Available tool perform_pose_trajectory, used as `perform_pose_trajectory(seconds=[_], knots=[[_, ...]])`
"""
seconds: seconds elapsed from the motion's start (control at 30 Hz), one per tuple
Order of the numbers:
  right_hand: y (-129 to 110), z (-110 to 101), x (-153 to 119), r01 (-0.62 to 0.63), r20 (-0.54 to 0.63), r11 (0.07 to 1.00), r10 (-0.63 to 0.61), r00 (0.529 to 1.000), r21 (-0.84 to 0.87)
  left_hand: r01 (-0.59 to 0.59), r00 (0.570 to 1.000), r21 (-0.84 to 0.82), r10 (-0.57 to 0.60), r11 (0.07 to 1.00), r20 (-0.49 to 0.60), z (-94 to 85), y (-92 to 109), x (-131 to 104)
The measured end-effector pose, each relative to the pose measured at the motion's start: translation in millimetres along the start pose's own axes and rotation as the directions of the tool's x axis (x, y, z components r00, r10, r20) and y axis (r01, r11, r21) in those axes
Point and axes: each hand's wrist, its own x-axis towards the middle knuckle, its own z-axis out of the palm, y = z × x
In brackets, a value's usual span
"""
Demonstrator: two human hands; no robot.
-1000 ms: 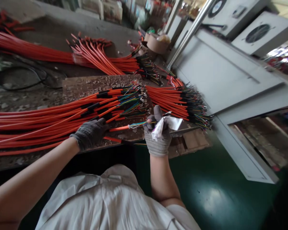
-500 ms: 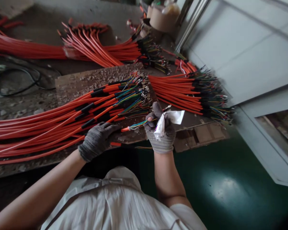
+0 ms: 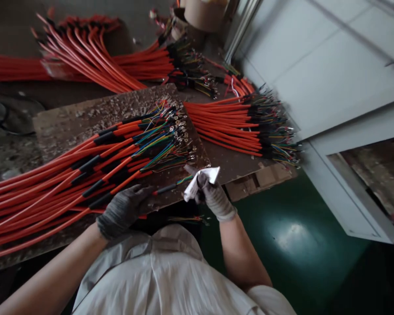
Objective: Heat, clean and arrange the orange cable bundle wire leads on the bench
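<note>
My left hand [image 3: 123, 210], in a grey knit glove, is closed around an orange cable at the table's near edge. Past its fingertips the cable bears a black sleeve [image 3: 167, 189], with thin coloured wires [image 3: 184, 179] coming out of the end. My right hand [image 3: 216, 197], also gloved, grips a crumpled white piece [image 3: 194, 186], cloth or paper, I cannot tell which. It is at the wire ends, which are partly hidden behind the white piece. Beside my hands lies a bundle of orange cables [image 3: 85, 175] with black sleeves and ring-tipped wires.
A brown board [image 3: 62, 120] strewn with scraps lies under the cables. More orange cable bundles [image 3: 223, 124] lie beyond it and at the back [image 3: 95, 52]. A loose wire end [image 3: 190, 218] hangs over the near edge. A pale cabinet [image 3: 298, 65] stands at right, above green floor [image 3: 292, 227].
The black sleeve now shows where the orange end and bare wires were. My right hand has turned, and the white piece points left. The view has shifted right.
</note>
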Motion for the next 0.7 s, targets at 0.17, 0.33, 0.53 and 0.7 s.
perform_pose_trajectory(seconds=[0.17,0.33,0.53,0.7], knots=[[-6,-21,-38,0.100,-0.072,0.953,-0.083,0.994,0.286,0.064,0.996,0.404,-0.083,0.912,0.028,2.1,7,7],[14,29,-35,0.087,-0.057,0.699,-0.066,0.996,0.710,0.081,0.987,0.568,-0.145,0.819,0.068,-3.5,18,50],[44,94,-26,0.050,-0.119,0.593,0.077,0.990,0.804,0.133,0.943,0.343,-0.012,0.930,-0.333,-4.6,7,51],[52,122,-29,0.162,-0.146,0.678,-0.082,0.986,0.717,-0.070,0.715,-0.151,-0.056,0.986,-0.697,-20.0,2,49]])
